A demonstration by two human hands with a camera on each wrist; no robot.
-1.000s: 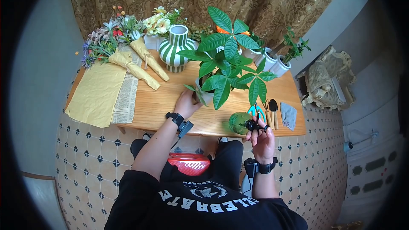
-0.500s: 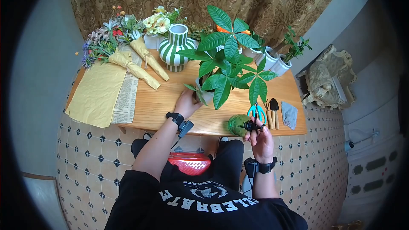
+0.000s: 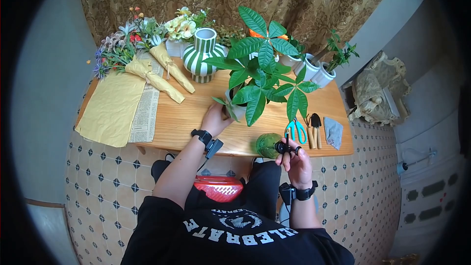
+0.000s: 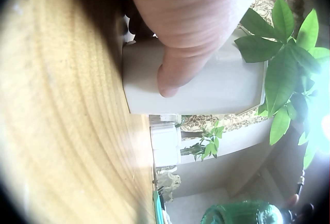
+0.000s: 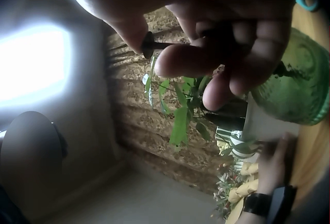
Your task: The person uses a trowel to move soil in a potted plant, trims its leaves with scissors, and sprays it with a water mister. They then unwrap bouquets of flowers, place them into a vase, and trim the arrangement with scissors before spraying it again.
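Observation:
In the head view the left hand (image 3: 215, 120) holds the side of a white pot (image 3: 237, 112) with a broad-leaved green plant (image 3: 265, 54). The left wrist view shows the thumb against the pot's pale wall (image 4: 221, 79), the other fingers mostly hidden. The right hand (image 3: 298, 166) grips the black spray head (image 3: 282, 147) of a green glass bottle (image 3: 267, 145), which is tilted on its side near the table's front edge. Seen from the right wrist, the thumb touches the black plunger knob (image 5: 148, 45), and the fingers curl about the neck.
Teal scissors (image 3: 296, 132), small wooden-handled tools (image 3: 315, 135) and a grey cloth (image 3: 333, 133) lie at the right. A striped vase (image 3: 201, 59), wrapped flowers (image 3: 157, 81) and yellow paper (image 3: 110, 108) stand or lie leftward. White pots (image 3: 323, 77) are at the back right.
The right hand has shifted slightly left with the green bottle, uncovering more of the scissors. The left hand and the pot have stayed in place.

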